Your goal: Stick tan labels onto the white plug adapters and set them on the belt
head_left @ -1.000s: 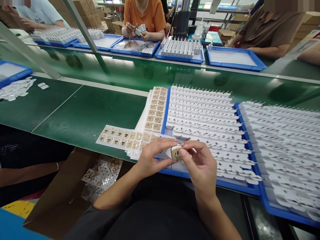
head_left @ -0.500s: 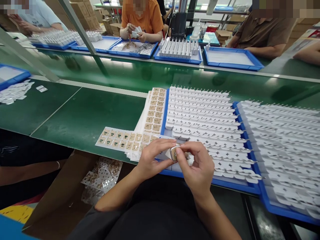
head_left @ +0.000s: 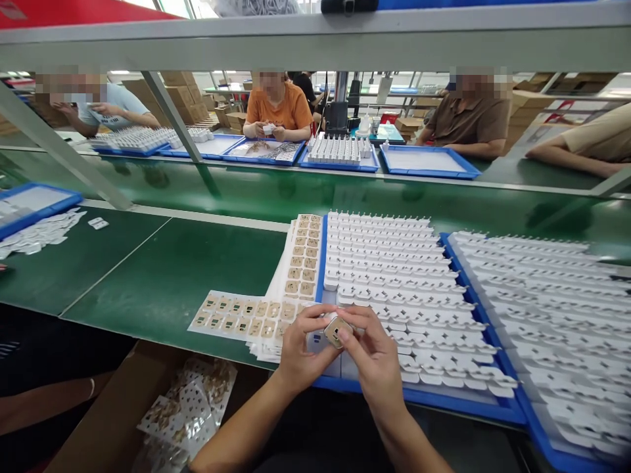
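Between both hands is a small white plastic housing (head_left: pixel 336 330) with a tan square adhesive pad on the face toward me. My left hand (head_left: pixel 306 341) grips its left side with thumb and fingers. On the right, my right hand (head_left: pixel 371 341) holds it too, the thumb pressed on the tan pad. Just left of my hands lies a sheet of tan stickers (head_left: pixel 231 314), some with green showing through their cutouts. A stack of similar sticker sheets (head_left: pixel 302 253) sits behind it. Beyond my right hand, a blue tray (head_left: pixel 323 253) carries rows of white housings (head_left: pixel 389 263).
A second blue tray of white parts (head_left: pixel 532 315) stands at right. Left are loose white pieces (head_left: pixel 42 233) and another blue tray (head_left: pixel 39 197). A cardboard box (head_left: pixel 111 401) holding used sheets (head_left: pixel 190 407) is below the table edge. Co-workers sit across; an overhead beam (head_left: pixel 296 43) spans the top.
My view has tilted up, so the table appears lower and the overhead beam shows. The housing has turned, its tan face now more toward me; both hands still hold it.
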Demonstrator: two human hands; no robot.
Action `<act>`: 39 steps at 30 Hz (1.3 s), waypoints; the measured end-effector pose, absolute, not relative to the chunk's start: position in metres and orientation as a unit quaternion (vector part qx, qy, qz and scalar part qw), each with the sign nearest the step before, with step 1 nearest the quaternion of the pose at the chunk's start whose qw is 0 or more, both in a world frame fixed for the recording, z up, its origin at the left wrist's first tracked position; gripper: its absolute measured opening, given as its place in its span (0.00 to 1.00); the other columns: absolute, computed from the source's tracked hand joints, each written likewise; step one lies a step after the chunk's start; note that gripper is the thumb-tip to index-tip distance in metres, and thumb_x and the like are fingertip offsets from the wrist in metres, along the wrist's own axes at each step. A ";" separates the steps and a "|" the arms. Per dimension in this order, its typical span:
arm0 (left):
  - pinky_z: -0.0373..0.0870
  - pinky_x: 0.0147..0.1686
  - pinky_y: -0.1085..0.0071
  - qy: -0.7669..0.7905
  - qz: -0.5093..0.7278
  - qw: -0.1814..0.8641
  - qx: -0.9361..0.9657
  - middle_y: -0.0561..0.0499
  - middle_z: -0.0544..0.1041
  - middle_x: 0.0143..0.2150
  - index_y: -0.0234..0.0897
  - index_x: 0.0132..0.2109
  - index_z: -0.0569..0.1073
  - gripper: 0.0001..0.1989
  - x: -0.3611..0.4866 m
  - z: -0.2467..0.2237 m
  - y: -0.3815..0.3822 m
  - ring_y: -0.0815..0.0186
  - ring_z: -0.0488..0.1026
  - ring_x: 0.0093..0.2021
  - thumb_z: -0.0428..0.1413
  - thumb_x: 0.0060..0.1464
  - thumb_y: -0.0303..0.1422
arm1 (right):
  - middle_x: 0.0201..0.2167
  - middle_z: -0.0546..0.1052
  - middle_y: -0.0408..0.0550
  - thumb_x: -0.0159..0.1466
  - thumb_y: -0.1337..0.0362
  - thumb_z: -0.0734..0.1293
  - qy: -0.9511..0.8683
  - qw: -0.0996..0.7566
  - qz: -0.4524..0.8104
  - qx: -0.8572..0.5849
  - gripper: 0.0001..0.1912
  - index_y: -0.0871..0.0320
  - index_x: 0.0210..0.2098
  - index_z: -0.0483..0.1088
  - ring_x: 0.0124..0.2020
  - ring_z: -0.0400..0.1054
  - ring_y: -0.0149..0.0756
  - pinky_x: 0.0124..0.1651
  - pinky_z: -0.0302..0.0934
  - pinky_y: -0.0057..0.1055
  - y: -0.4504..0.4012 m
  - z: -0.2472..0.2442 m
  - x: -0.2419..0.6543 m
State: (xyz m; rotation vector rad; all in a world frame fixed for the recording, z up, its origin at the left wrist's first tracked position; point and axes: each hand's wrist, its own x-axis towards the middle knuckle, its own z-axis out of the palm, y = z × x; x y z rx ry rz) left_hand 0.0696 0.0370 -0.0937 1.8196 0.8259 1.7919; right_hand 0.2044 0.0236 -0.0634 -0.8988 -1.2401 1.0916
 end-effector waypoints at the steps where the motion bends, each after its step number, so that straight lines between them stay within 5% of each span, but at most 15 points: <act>1: 0.77 0.49 0.58 0.302 0.649 0.222 0.662 0.45 0.77 0.52 0.42 0.51 0.68 0.21 0.070 -0.093 0.037 0.59 0.77 0.53 0.65 0.53 0.25 | 0.44 0.74 0.48 0.67 0.64 0.67 -0.523 0.596 0.471 -0.387 0.09 0.47 0.43 0.79 0.49 0.71 0.39 0.48 0.70 0.33 0.025 -0.065 0.204; 14: 0.78 0.52 0.52 0.306 0.630 0.093 0.707 0.45 0.74 0.54 0.45 0.54 0.65 0.22 0.074 -0.090 0.043 0.59 0.76 0.55 0.59 0.56 0.21 | 0.43 0.72 0.46 0.64 0.66 0.69 -0.497 0.631 0.477 -0.356 0.04 0.50 0.38 0.75 0.48 0.69 0.39 0.50 0.66 0.35 0.030 -0.064 0.194; 26: 0.76 0.55 0.52 0.282 0.637 0.096 0.711 0.45 0.74 0.55 0.43 0.54 0.66 0.25 0.075 -0.092 0.044 0.59 0.74 0.57 0.60 0.53 0.18 | 0.41 0.74 0.47 0.65 0.65 0.67 -0.463 0.652 0.484 -0.356 0.06 0.51 0.35 0.78 0.47 0.69 0.40 0.49 0.66 0.36 0.030 -0.065 0.193; 30: 0.77 0.52 0.54 0.302 0.644 0.161 0.684 0.44 0.74 0.55 0.44 0.53 0.66 0.23 0.072 -0.095 0.043 0.58 0.75 0.56 0.62 0.54 0.22 | 0.45 0.75 0.48 0.65 0.64 0.67 -0.506 0.601 0.500 -0.364 0.08 0.50 0.41 0.78 0.50 0.70 0.42 0.49 0.67 0.36 0.033 -0.059 0.205; 33: 0.77 0.50 0.59 0.305 0.633 0.200 0.683 0.44 0.74 0.54 0.42 0.53 0.67 0.22 0.066 -0.095 0.041 0.59 0.75 0.54 0.63 0.53 0.23 | 0.44 0.76 0.48 0.67 0.63 0.66 -0.615 0.529 0.435 -0.390 0.10 0.49 0.47 0.76 0.48 0.71 0.42 0.50 0.65 0.37 0.038 -0.048 0.218; 39: 0.76 0.50 0.59 0.331 0.585 0.220 0.707 0.45 0.75 0.50 0.41 0.53 0.69 0.22 0.061 -0.091 0.033 0.59 0.75 0.51 0.63 0.53 0.24 | 0.38 0.75 0.49 0.67 0.73 0.65 -0.768 0.492 0.191 -0.363 0.08 0.54 0.40 0.73 0.42 0.68 0.40 0.45 0.65 0.38 0.044 -0.039 0.224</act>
